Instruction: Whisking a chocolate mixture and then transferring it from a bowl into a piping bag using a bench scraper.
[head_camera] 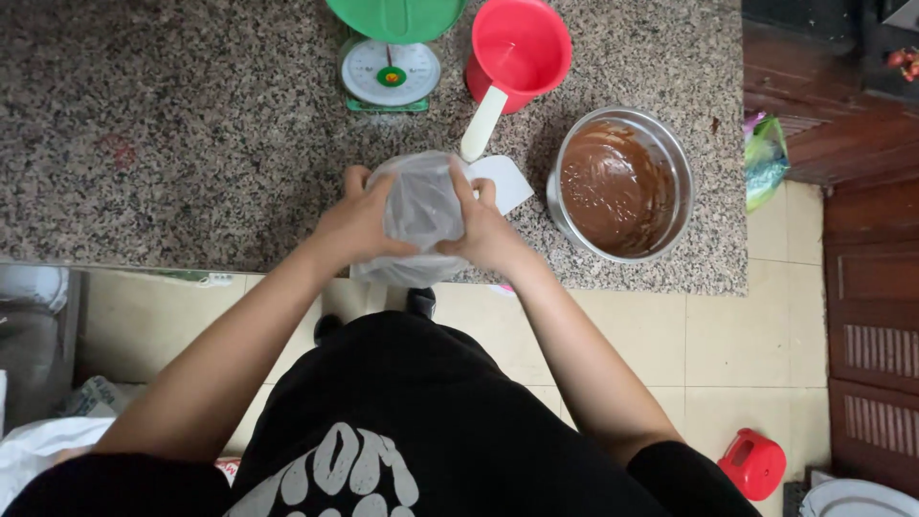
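Gripping a clear plastic bag (421,206) from both sides, the person is working at the near edge of a speckled granite counter (191,144). The left hand (359,225) is curling around the bag's left flank with fingers wrapped over the top, and the right hand (488,230) is closing on the right flank, thumb pressing into the film; both hands are partly closed on the bag and holding nothing else. The bag is sitting between them, just over the counter's front edge, and whether it is resting on something underneath cannot be told. It is looking thin, soft and very light, likely crumpling and slipping under a loose hold, so taking it near the rim with a pinching grip seems the safer way. Just behind the right hand a white scraper (503,180) is lying flat on the stone. To the right a steel bowl (620,187) is holding brown batter, glossy and probably sticky. Farther back a red cup (517,48) with a pale handle is standing beside a green kitchen scale (391,72) with a round white dial.
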